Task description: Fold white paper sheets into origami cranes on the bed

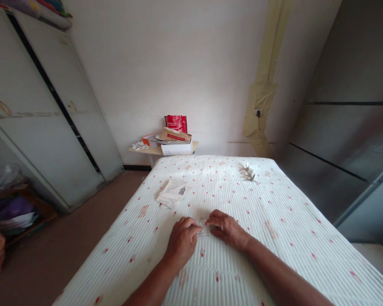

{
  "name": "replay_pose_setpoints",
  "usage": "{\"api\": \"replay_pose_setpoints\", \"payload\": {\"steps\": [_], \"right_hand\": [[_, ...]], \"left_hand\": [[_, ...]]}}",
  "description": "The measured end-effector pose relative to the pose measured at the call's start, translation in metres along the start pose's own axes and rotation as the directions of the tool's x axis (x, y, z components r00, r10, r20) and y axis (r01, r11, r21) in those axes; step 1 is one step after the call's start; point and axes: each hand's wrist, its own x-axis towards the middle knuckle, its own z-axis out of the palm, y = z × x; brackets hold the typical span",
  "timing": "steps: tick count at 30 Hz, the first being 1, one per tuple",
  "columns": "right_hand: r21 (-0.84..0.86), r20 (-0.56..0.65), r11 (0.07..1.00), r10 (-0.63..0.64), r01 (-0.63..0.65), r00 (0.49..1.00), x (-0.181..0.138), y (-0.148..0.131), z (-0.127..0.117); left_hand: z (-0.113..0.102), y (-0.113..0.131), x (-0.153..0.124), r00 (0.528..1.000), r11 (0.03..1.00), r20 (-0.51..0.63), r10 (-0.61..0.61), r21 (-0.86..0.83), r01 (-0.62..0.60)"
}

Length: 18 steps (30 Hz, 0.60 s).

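Small white printed-paper piece (204, 230) on white ribbed red-dotted cover (258, 204) — lies between fingertips of left hand (182, 239) and right hand (226, 226). Fingers of both curled at its edges — whether pinching, cannot tell.

Showing a bare left hand (181, 238) and a bare right hand (227, 227); also showing bare forearms (279, 265), narrowing toward the wrists (248, 245).

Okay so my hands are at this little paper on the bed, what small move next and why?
Perhaps steady the paper with the left hand and smooth it with the right hand, since they closely flank it on the ridged bed.
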Motion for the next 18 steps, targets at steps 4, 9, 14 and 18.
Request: {"api": "replay_pose_setpoints", "payload": {"steps": [4, 9, 14, 18], "right_hand": [[-0.03, 0.009, 0.999, -0.013, 0.013, 1.0, 0.001, 0.003, 0.003], [0.002, -0.002, 1.0, 0.014, -0.014, 1.0, 0.003, 0.002, 0.006], [0.077, -0.043, 0.982, 0.177, -0.173, 0.983, 0.008, -0.003, 0.008], [0.005, -0.057, 0.95, 0.311, -0.311, 0.949, 0.015, -0.008, 0.012]], "left_hand": [[0.002, -0.001, -0.001, 1.0, 1.0, -0.01, 0.001, -0.013, -0.001], [0.004, -0.003, 0.0, 1.0, 1.0, -0.012, -0.027, -0.013, 0.026], [0.005, -0.003, 0.002, 0.998, 0.998, 0.001, -0.057, -0.026, 0.057], [0.008, -0.003, 0.002, 0.998, 0.997, 0.0, -0.062, -0.053, 0.062]]}}
